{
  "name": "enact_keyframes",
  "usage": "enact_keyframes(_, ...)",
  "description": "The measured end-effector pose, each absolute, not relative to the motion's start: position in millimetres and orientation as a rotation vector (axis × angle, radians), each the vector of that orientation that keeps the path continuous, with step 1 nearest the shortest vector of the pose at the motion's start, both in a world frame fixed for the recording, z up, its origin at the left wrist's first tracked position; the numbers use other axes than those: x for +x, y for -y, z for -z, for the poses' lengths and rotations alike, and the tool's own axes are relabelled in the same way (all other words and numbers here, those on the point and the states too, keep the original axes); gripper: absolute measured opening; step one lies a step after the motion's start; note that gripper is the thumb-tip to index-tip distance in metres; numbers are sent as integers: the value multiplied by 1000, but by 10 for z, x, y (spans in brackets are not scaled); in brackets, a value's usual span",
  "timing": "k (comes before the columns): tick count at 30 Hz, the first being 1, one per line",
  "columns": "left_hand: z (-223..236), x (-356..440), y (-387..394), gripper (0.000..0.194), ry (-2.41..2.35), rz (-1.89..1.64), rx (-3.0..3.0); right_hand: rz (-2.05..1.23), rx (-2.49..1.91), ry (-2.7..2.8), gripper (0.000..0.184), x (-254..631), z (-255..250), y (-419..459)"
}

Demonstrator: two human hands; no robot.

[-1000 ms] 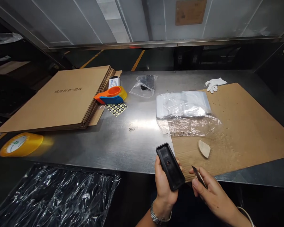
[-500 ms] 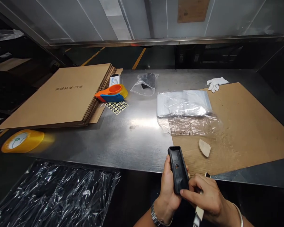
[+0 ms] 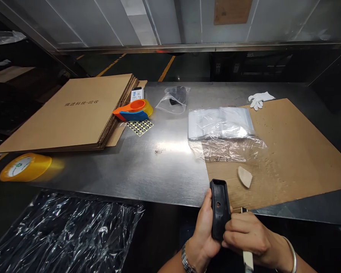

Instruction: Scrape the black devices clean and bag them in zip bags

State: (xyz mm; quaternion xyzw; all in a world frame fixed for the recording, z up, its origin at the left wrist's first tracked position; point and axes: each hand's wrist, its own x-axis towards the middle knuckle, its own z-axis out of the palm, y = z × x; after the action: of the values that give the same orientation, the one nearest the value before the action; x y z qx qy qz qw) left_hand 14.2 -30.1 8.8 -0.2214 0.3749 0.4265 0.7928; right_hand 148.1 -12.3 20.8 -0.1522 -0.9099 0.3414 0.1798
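Note:
My left hand [image 3: 206, 227] is wrapped round a black rectangular plastic part [image 3: 220, 208], a long shallow tray-like piece with a raised rim and a small round hole in its floor. Its open face is turned up toward me. Closed in my right hand [image 3: 248, 233] is a slim cream-coloured tool [image 3: 247, 258] with a metal piece at its lower end and a dark upper tip; its exact kind is unclear. The right fingers lie against the part's right side near its lower end. Beyond the hands, a pale wedge-shaped pad [image 3: 244, 177] rests on the cardboard sheet [image 3: 290, 151].
Clear plastic bags [image 3: 220, 123] lie partly on the cardboard, with a white glove [image 3: 260, 101] behind. Leftward are a bagged black part [image 3: 177, 96], a tape dispenser [image 3: 135, 110], a sticker sheet [image 3: 140, 127], stacked cardboard [image 3: 65, 113] and a tape roll [image 3: 25, 167]. Black plastic film [image 3: 65, 231] is lower left.
The black part has moved slightly right and down and stands more upright in view. My right hand's index finger has drawn in from its lower rim, and the tool has turned more upright.

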Motion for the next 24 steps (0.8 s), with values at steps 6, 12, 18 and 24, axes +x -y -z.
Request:
enact_keyframes(6,-83,168,305,49,-824,-946,-476,-945,-448,2501,16,1484,-200,142)
enact_keyframes(12,-147,71,317,50,-867,-1179,-343,-1171,-980,1926,14,1667,-19,257)
enact_keyframes(18,-200,-12,289,54,-846,-1379,-226,-1547,-1428,1874,29,1680,-71,377)
enact_keyframes(24,-157,21,323,57,-911,-1461,-141,-1076,-1467,2322,29,1638,-154,477)
